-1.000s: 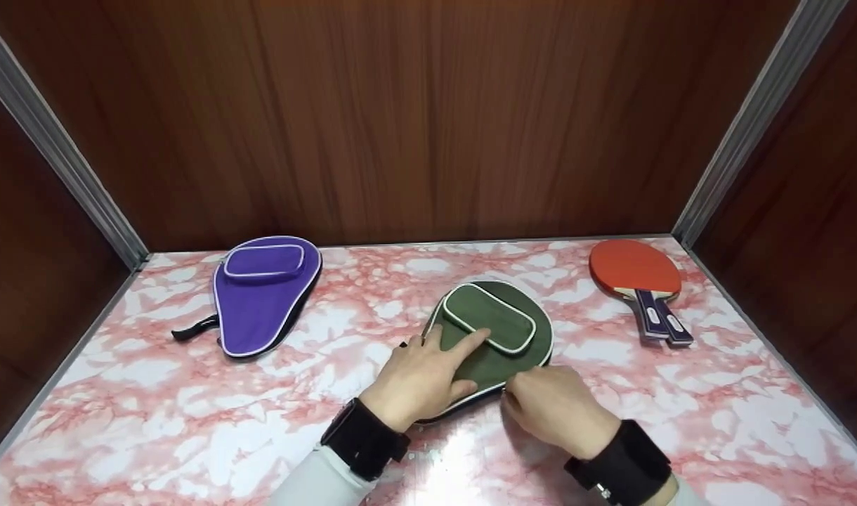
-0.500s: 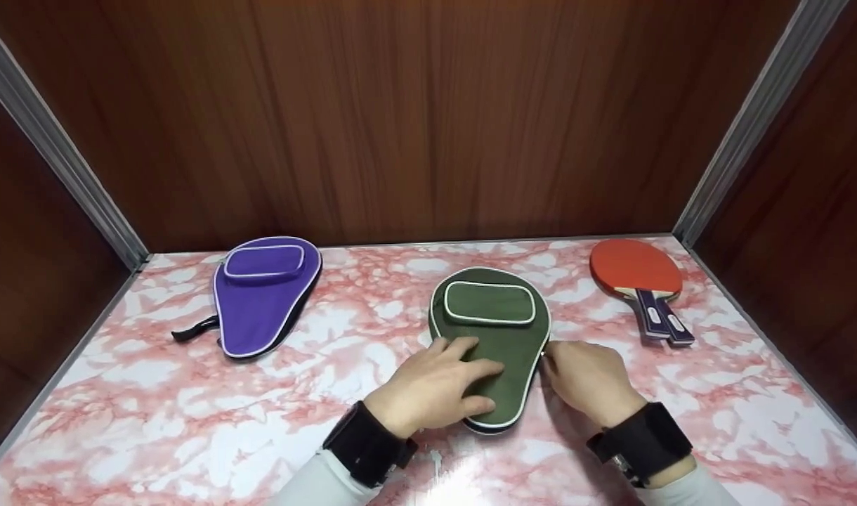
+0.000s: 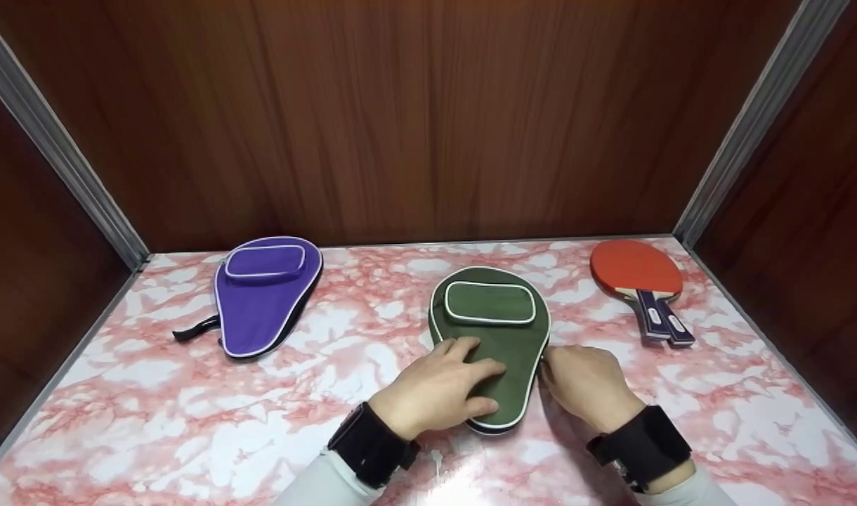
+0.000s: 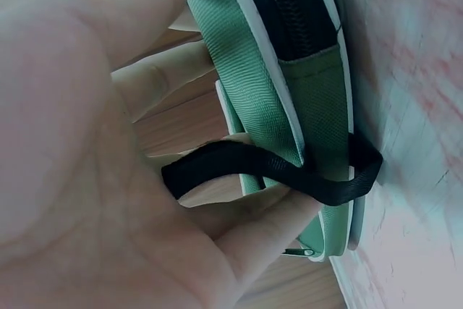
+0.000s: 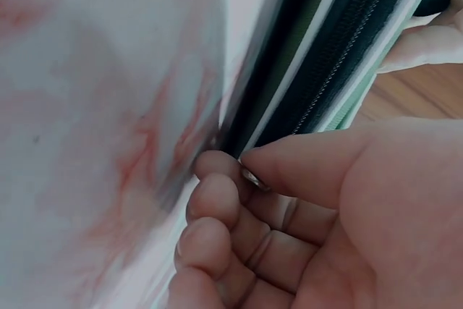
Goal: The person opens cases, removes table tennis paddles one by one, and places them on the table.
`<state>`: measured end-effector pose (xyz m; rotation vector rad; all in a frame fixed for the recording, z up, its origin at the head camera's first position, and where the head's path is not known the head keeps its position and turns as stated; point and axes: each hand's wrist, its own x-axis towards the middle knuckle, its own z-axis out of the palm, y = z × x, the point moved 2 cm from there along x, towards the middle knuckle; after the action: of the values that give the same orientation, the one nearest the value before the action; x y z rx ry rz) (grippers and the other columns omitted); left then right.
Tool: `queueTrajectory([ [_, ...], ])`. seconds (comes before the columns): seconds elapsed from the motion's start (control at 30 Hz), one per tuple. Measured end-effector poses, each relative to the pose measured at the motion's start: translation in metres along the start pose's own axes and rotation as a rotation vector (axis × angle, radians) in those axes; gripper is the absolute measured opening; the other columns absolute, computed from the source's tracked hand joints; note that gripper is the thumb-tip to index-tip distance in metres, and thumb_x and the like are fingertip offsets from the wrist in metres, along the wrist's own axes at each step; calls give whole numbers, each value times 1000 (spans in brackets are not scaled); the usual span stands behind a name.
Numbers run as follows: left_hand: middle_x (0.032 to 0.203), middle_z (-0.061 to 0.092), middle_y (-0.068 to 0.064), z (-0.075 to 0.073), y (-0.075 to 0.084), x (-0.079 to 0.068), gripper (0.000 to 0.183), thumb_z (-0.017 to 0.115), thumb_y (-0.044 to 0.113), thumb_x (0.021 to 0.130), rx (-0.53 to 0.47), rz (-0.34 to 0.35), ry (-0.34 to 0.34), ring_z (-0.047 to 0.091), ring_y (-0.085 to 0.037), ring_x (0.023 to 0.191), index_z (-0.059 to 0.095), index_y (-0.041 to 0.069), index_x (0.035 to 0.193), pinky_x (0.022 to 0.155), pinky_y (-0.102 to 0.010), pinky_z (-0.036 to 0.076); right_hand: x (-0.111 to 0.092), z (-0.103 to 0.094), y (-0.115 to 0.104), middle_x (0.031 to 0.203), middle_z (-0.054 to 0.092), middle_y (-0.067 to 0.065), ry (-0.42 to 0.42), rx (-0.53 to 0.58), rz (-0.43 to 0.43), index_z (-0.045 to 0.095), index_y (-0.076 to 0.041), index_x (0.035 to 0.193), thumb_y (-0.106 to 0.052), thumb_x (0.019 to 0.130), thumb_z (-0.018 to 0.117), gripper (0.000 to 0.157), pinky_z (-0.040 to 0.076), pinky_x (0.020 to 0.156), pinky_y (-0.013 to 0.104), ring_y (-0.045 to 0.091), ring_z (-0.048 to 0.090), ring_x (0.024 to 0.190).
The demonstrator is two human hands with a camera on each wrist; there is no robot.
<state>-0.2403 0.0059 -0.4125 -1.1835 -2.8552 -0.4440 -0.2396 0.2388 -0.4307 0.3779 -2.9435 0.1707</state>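
A dark green table tennis bat case (image 3: 495, 351) with white piping and a raised pocket (image 3: 490, 303) lies on the table, narrow end toward me. My left hand (image 3: 439, 386) rests on its lower left part, fingers spread. In the left wrist view, a black strap loop (image 4: 275, 168) from the case passes across those fingers. At the case's right edge, my right hand (image 3: 589, 379) pinches a small metal zipper pull (image 5: 253, 178) between thumb and forefinger. The black zipper (image 5: 340, 63) runs along the side above that pinch, its teeth together there.
A purple bat case (image 3: 263, 302) with a black strap (image 3: 195, 328) lies at the back left. Two stacked table tennis bats, the upper one red (image 3: 636, 267), lie at the back right. Wooden panels (image 3: 428, 126) enclose the marbled table (image 3: 190, 422) at the back and sides.
The green case has turned from a slant to nearly straight, its narrow end swinging right. My right hand has moved up and right along its edge. Little differs over the last half second.
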Motion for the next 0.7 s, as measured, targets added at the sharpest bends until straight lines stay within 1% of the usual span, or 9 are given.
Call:
queueTrajectory([
  [0.37,157,56,-17,0,1,0,50,80,44,101,-2,6,9,55,-37,143,71,29,148,110,-47,55,-4,-3,-7,72,71,10,-49,-8,-46,62,-17,75,-13,99,73,27,56,63,59,40,72,70],
  [0.47,156,57,-16,0,1,0,50,80,43,101,1,13,16,55,-37,143,71,29,148,110,-47,55,-6,-4,-8,72,71,11,-46,-14,-70,62,-16,75,-13,99,74,27,56,62,59,41,72,69],
  [0.63,156,57,-16,1,1,-1,49,80,43,101,7,17,19,55,-37,143,72,29,147,108,-46,55,-11,-6,-12,72,71,8,-18,-6,-123,59,-18,74,-13,99,75,30,56,62,58,37,73,69],
  [0.7,157,57,-16,0,0,-1,49,80,43,101,1,13,16,54,-37,144,71,29,147,109,-46,55,-13,-6,-14,72,71,7,-7,-1,-141,60,-18,74,-12,98,76,29,56,62,57,36,73,70],
])
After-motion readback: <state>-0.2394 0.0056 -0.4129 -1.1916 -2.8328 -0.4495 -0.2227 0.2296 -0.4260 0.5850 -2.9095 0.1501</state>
